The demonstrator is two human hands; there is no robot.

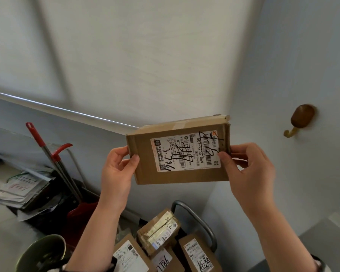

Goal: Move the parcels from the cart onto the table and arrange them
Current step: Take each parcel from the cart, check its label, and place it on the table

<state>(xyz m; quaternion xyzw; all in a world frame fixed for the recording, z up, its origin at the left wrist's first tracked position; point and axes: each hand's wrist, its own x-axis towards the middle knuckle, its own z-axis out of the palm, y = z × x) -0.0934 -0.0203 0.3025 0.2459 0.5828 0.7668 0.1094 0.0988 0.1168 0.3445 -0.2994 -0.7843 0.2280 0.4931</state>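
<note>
White label (185, 152) on held parcel (165, 177) printed 507-N705 069, lower parcel (163, 261) handwritten 7786

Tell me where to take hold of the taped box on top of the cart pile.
Grip the taped box across its short width, thumb and fingers on its long side faces, coming from above: it lies topmost and tilted, standing above its neighbours, while the cart handle crowds its far end.

Soft daylight filters through the pale blind (126, 55), crossed by faint grey bar shadows at far left. Wide-angle distortion bends its rail (67, 111). The wall hook (302, 118) looks smeared; print on the parcel (177, 174) is sharp.
</note>
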